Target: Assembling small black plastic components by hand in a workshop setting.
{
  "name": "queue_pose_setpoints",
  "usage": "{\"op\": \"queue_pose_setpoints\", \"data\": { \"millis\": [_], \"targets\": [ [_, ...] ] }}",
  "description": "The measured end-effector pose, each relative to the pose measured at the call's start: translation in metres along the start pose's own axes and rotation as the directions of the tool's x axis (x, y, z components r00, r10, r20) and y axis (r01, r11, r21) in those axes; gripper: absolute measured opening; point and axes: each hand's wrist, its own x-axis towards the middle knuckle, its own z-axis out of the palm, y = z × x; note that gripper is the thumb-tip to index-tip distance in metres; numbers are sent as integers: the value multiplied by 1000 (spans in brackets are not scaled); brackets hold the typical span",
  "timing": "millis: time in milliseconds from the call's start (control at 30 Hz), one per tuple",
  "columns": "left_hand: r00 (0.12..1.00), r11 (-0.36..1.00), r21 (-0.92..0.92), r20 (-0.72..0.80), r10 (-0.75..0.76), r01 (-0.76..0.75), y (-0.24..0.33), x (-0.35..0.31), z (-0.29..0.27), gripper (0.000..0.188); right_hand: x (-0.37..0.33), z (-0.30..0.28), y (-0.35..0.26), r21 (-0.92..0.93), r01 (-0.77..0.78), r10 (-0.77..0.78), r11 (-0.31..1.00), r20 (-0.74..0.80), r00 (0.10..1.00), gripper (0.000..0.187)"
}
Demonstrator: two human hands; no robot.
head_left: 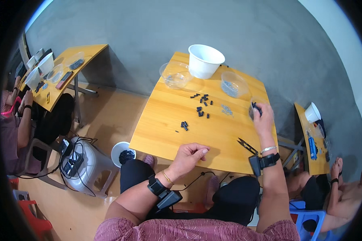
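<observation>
right hand (263,118) (half-curled) at black pieces (255,106)

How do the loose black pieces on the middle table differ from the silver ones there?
The black pieces are dark and chunky; the silver pieces are pale and much finer. The black pieces sit in several separate clusters, while the silver pieces lie in one patch. Both lie loose on the yellowish wooden table.

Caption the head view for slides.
Right hand in a clear plastic tub of black parts, left hand curled near the edge of a wooden table.
</observation>
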Motion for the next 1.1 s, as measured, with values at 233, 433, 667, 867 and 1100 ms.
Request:
{"op": "queue_pose_setpoints", "data": {
  "millis": [233,433,667,867,1100],
  "targets": [
    [1000,1000,28,22,4,-4,4,-2,-6,14,13,53,-75,231,-56,-60,971,467,882,17],
    [995,1000,4,102,-19,19,4,-1,-14,17,32,92,-83,86,99,-128,991,463,877,20],
    [988,997,-28,141,-67,71,6,0,-19,18,30,110,-80,68,83,-107,994,570,814,18],
    [986,946,-289,113,-121,149,-1,0,-20,21,3,59,-109,454,-76,-172,888,481,860,15],
    [979,831,-519,78,-188,201,5,3,-15,23,-51,-7,-166,668,16,-347,744,365,864,16]
  ]
}}
